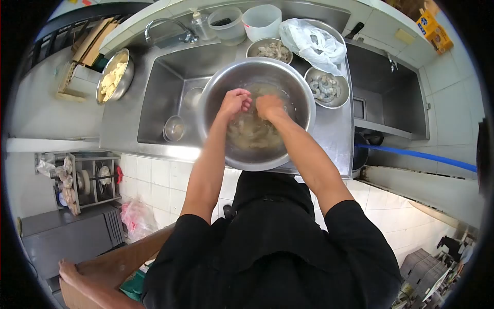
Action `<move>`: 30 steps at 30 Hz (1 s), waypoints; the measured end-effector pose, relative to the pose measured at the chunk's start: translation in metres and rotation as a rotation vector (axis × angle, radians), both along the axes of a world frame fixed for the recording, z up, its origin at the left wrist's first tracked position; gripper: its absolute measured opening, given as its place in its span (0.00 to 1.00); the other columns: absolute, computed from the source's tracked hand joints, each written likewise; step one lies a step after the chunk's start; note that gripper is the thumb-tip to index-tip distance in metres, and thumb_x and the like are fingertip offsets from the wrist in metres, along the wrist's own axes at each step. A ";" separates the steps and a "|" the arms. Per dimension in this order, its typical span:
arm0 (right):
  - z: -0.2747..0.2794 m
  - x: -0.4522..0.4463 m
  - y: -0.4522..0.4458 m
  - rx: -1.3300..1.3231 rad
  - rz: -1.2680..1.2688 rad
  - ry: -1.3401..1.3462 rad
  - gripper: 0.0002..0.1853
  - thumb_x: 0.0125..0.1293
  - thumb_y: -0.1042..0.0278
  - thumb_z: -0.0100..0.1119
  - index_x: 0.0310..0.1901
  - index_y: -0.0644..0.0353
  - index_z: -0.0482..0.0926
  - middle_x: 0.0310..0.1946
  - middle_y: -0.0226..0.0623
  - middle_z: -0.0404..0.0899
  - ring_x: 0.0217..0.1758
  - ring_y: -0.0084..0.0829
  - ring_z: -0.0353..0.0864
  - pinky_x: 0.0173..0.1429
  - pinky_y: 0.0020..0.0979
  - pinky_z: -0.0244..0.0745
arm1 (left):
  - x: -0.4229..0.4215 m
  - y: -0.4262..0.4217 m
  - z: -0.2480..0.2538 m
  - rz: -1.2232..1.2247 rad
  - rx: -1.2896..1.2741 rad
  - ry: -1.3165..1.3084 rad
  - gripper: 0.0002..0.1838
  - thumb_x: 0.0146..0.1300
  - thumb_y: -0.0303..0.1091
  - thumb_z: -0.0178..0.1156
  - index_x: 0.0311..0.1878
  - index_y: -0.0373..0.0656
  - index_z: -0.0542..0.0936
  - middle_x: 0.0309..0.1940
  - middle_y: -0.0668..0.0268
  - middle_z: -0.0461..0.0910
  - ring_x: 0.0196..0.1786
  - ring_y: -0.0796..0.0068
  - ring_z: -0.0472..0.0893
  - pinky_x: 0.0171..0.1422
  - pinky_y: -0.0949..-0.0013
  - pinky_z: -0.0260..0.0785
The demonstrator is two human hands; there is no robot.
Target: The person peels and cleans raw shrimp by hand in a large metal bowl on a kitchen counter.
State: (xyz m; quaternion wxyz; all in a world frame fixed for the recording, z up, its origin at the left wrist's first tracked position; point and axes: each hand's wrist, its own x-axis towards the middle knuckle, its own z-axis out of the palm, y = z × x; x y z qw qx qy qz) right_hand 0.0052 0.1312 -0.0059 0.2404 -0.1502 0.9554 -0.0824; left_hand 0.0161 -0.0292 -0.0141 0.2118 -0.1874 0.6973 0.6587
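Note:
A large steel bowl of cloudy water stands at the sink's right edge, with pale pieces in the water that I cannot make out clearly. Over its left half my left hand is raised with curled fingers; what they hold, if anything, is too small to name. My right hand, closed and slightly blurred, is down at the water with its fingertips hidden. To the bowl's right sits a smaller steel bowl of grey shrimp. Behind it, another steel bowl holds pale shrimp-like scraps.
A white plastic bag and plastic tubs line the back. The sink basin holds a small strainer cup. A bowl of yellowish pieces stands left. Another person's hand holds cardboard at lower left.

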 end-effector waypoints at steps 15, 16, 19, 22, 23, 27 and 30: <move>0.012 -0.019 0.002 -0.771 -0.274 0.315 0.14 0.55 0.72 0.61 0.44 0.61 0.77 0.35 0.53 0.81 0.42 0.57 0.79 0.45 0.50 0.72 | -0.037 0.007 0.020 -0.380 -0.381 0.608 0.15 0.69 0.40 0.53 0.44 0.37 0.80 0.29 0.62 0.82 0.31 0.73 0.80 0.39 0.67 0.72; 0.010 -0.015 0.001 -0.774 -0.284 0.363 0.10 0.54 0.72 0.62 0.38 0.63 0.80 0.32 0.51 0.81 0.40 0.55 0.80 0.43 0.49 0.72 | -0.037 0.004 0.023 -0.464 -0.416 0.607 0.16 0.70 0.41 0.53 0.43 0.36 0.80 0.28 0.59 0.81 0.30 0.70 0.80 0.38 0.66 0.71; 0.008 -0.005 -0.002 -0.713 -0.254 0.469 0.05 0.54 0.73 0.58 0.29 0.64 0.81 0.29 0.51 0.81 0.38 0.52 0.81 0.43 0.48 0.73 | -0.037 -0.005 0.017 -0.596 -0.472 0.621 0.20 0.71 0.46 0.52 0.39 0.35 0.79 0.26 0.53 0.79 0.28 0.63 0.79 0.36 0.63 0.68; 0.016 -0.015 -0.002 -0.487 -0.184 0.465 0.05 0.55 0.75 0.55 0.30 0.62 0.82 0.29 0.50 0.81 0.36 0.52 0.81 0.43 0.47 0.74 | -0.038 -0.004 0.018 -0.577 -0.368 0.535 0.21 0.71 0.46 0.49 0.36 0.35 0.79 0.27 0.49 0.80 0.34 0.49 0.80 0.41 0.51 0.69; 0.018 -0.020 -0.001 -0.479 -0.186 0.470 0.05 0.55 0.75 0.55 0.30 0.62 0.82 0.29 0.50 0.81 0.36 0.52 0.81 0.43 0.47 0.74 | -0.040 -0.002 0.019 -0.578 -0.361 0.541 0.21 0.71 0.46 0.49 0.36 0.35 0.79 0.27 0.49 0.80 0.34 0.49 0.80 0.41 0.51 0.69; 0.062 -0.057 -0.002 -0.203 -0.152 0.693 0.06 0.55 0.74 0.57 0.30 0.65 0.82 0.28 0.50 0.82 0.36 0.50 0.82 0.46 0.47 0.76 | -0.049 0.000 0.005 -0.490 -0.382 0.498 0.18 0.70 0.42 0.51 0.39 0.35 0.79 0.26 0.52 0.79 0.30 0.56 0.81 0.37 0.57 0.69; 0.082 -0.085 0.000 -0.647 -0.315 0.844 0.09 0.55 0.72 0.59 0.36 0.65 0.81 0.31 0.51 0.81 0.37 0.48 0.82 0.47 0.45 0.76 | -0.047 0.004 -0.014 -0.581 -0.541 0.586 0.13 0.65 0.37 0.53 0.38 0.35 0.79 0.32 0.46 0.80 0.39 0.46 0.81 0.45 0.51 0.70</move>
